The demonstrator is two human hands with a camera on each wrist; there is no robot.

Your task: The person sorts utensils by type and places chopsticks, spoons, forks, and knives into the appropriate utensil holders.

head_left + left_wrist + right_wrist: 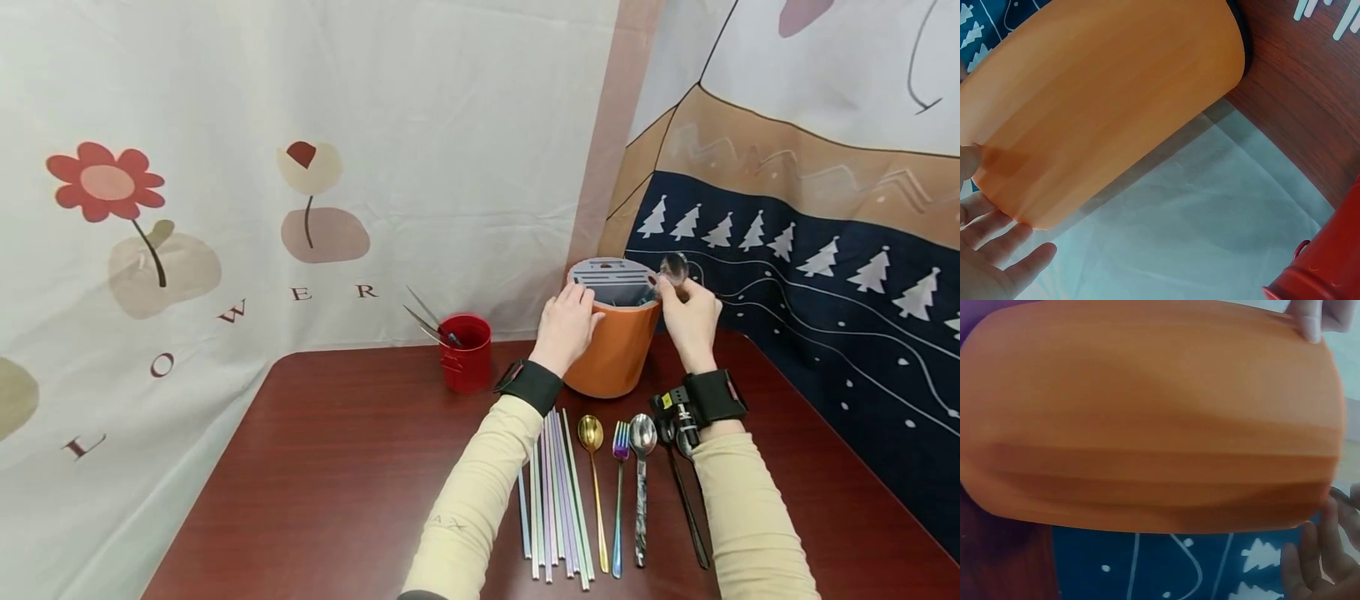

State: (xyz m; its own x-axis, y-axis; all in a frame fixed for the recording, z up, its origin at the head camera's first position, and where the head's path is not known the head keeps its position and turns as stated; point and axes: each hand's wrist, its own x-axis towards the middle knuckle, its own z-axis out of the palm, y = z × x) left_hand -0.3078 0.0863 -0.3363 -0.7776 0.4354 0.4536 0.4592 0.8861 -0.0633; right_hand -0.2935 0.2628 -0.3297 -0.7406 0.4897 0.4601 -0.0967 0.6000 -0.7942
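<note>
Around the back and right of the scene, pale printed cloth (435, 108) and navy tree-print cloth (840, 333) are hanging, probably screening off the room. Reddish-brown table (352, 475) is carrying everything, wood grain showing. Orange holder (611, 358) is standing at its back right, between both hands, grey slotted top (611, 271) facing up, likely for keeping pieces separate. Left hand (567, 323) is resting at the rim, fingers loose, not clamping, presumably steadying. Right hand (690, 321), well apart across the top, is pinching a clear-bowled spoon (674, 267), bowl up, seemingly guiding it handle-down; can't tell if the handle is inside. Red cup (472, 362) is standing left of the holder, thin utensils (424, 321) leaning out. Pastel sticks (557, 508) are lying side by side in front; gold spoon (590, 435), fork (621, 442), patterned-handle spoon (642, 435) and dark spoon (686, 504) are lying roughly parallel alongside, probably for easy picking
</note>
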